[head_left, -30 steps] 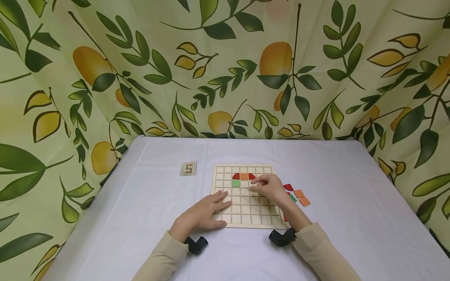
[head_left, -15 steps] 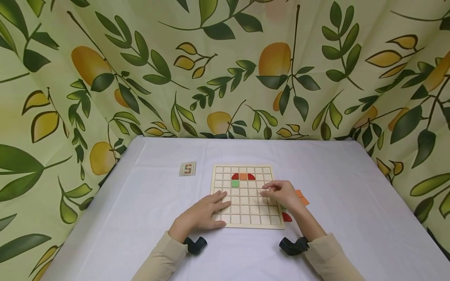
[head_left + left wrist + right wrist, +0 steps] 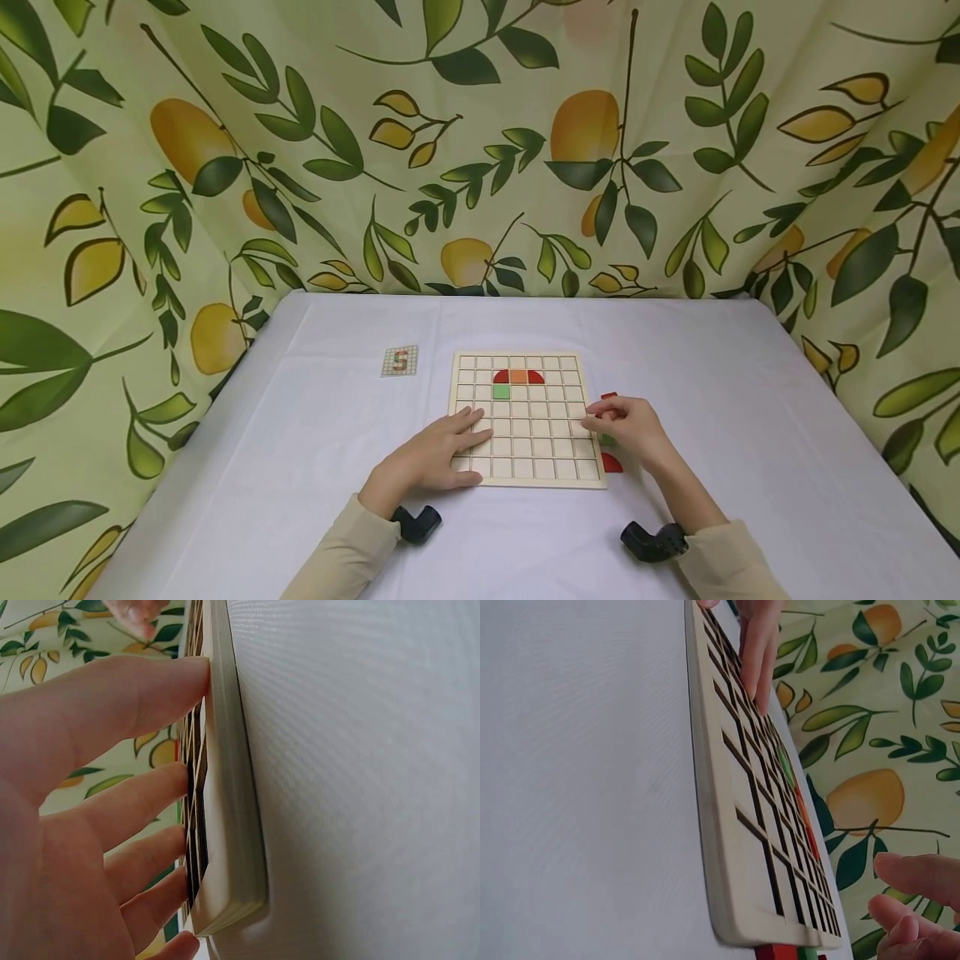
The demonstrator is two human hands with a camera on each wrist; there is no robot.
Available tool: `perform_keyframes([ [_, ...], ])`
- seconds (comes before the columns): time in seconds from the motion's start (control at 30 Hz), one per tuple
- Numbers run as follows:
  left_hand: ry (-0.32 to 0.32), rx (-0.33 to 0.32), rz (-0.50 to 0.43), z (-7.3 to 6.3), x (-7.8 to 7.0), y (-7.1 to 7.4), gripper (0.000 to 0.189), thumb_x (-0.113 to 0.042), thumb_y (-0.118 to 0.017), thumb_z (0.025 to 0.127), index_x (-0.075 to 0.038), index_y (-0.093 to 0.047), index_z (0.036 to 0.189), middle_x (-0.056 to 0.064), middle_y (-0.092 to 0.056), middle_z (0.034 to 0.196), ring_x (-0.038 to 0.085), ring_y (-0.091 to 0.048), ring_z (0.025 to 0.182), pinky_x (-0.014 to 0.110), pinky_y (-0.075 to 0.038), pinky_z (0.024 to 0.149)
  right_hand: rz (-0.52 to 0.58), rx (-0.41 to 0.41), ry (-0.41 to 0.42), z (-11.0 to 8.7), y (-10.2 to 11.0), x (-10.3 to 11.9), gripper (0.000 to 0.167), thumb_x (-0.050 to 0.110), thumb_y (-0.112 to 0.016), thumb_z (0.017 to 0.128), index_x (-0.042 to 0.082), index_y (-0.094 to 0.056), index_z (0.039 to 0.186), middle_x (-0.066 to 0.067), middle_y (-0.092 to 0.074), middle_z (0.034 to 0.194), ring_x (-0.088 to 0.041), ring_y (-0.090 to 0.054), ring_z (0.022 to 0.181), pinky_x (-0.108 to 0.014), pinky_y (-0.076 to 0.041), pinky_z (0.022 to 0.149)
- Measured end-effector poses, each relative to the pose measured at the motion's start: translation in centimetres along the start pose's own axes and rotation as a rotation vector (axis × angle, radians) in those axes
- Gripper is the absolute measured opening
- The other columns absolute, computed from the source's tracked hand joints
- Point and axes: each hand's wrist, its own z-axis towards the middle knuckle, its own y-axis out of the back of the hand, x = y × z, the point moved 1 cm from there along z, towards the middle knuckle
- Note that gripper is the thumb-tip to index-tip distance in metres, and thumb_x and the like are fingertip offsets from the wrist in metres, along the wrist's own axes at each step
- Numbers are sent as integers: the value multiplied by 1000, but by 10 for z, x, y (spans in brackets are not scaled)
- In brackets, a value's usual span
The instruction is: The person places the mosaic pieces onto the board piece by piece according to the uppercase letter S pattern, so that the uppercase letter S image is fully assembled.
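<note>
A wooden grid board (image 3: 536,450) lies on the table, its squares edged by raised lines. Near its top sit a red rounded tile (image 3: 501,377), an orange square tile (image 3: 518,377) and another red rounded tile (image 3: 536,377), with a green square tile (image 3: 501,392) below the left one. My left hand (image 3: 438,454) rests spread on the board's left side; its thumb touches the near rim in the left wrist view. Over the right edge hovers my right hand (image 3: 632,427), thumb and index finger apart, nothing visible between them. Beside it lie a loose red tile (image 3: 612,463) and a green tile (image 3: 607,440).
A small pattern card (image 3: 400,361) lies left of the board on the white tablecloth (image 3: 337,400). Black wrist devices (image 3: 652,542) are worn below both hands. A leaf-and-fruit curtain (image 3: 480,167) rises behind and beside the table. The right hand covers other loose tiles.
My right hand has moved right and slightly down, from beside the tiles on the board to the loose tiles at its right edge. The left hand stays in place.
</note>
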Motion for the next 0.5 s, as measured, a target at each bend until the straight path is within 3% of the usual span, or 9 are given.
perform_keyframes([
  [0.17,3,0,-3,0,0,0,63,-37,-67,85,-18,-49,142,8,-33,159,30,-26,150,50,-29,121,-22,-23,-36,-3,7,-11,30,17,-74,82,-3,-70,103,5,-45,61,-10,-42,67,-19,-36,53],
  [0.5,21,9,-5,0,0,1,63,-38,-66,86,-19,-48,143,6,-32,160,29,-25,151,50,-28,121,-99,-66,-25,-2,23,-24,32,18,-74,81,-2,-69,105,4,-45,65,-11,-42,67,-19,-35,51],
])
